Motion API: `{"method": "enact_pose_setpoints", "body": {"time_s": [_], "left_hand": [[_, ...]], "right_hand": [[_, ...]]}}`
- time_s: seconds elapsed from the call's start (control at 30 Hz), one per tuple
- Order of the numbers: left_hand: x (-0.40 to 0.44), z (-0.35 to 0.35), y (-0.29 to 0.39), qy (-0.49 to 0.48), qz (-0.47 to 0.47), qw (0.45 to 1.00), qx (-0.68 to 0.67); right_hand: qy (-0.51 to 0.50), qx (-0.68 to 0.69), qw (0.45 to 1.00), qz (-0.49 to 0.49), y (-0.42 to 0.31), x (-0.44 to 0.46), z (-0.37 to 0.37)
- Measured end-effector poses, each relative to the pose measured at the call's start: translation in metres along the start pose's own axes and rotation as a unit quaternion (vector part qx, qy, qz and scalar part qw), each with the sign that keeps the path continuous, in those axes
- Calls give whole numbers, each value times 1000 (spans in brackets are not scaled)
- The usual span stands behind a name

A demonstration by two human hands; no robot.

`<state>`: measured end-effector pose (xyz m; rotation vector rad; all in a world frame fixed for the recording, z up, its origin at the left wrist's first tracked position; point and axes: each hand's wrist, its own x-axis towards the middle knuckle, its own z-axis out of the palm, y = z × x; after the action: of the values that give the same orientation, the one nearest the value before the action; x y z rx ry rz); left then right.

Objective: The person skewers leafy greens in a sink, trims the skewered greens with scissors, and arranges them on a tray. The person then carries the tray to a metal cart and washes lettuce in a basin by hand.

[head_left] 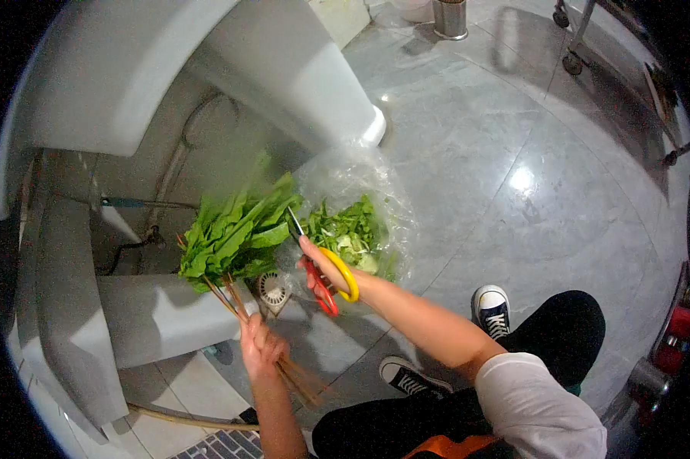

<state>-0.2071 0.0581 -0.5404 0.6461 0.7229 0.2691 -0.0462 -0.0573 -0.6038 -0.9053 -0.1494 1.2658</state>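
Observation:
My left hand (262, 344) is wrapped around a bundle of thin wooden skewers (226, 294). Long green leafy vegetables (238, 229) fan out at the far end of the skewers. In my right hand (322, 264) are scissors (346, 274) with a yellow and a red handle loop. Their blade tips touch or nearly touch the right edge of the leaves; how wide the blades stand I cannot tell. Beneath the scissors, a clear plastic bag (397, 183) lies spread on the floor. Inside it are loose green leaf pieces (353, 226) and some paler bits.
A floor drain (273, 291) lies just below the leaves. White basin-like fixtures (307, 73) and a pipe (178, 164) border the left. A metal container (450, 19) and a wheeled rack (573, 61) stand farther off. My shoes (492, 310) are on the grey tiles.

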Motion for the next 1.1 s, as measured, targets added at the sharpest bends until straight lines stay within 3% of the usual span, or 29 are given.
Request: {"method": "enact_pose_setpoints", "body": {"time_s": [0.07,0.13,0.17,0.23,0.33,0.47,0.53,0.63,0.83,0.97,1.0,1.1], "left_hand": [[-2,4,-3,42,9,999,-4],[-6,11,-4,119,31,987,105],[-7,11,-3,119,32,987,106],[-9,10,2,-17,-49,998,-42],[-11,16,1,-43,-72,992,-97],[-11,4,1,-19,-51,999,6],[-9,-3,1,-76,-48,996,16],[-16,13,3,0,-82,993,-84],[-19,-2,4,-127,-100,977,-139],[-20,-3,6,-133,-104,975,-145],[-19,-6,7,-122,-91,980,-126],[-18,-3,6,-110,-88,983,-118]], "right_hand": [[7,5,1000,23,-3,8,-1],[15,-7,1000,23,-6,13,-3],[22,-17,999,23,-8,14,-4],[29,-38,999,9,-11,15,-5],[68,-52,996,-9,-14,14,-5],[117,32,992,-44,-8,15,-9],[119,53,991,-30,1,22,-23],[142,78,987,-20,23,30,-43],[112,42,989,82,37,11,-50],[47,-21,995,81,45,-10,-41],[-12,-46,993,108,49,-9,-40],[-28,-41,996,78,26,-28,-18]]}}
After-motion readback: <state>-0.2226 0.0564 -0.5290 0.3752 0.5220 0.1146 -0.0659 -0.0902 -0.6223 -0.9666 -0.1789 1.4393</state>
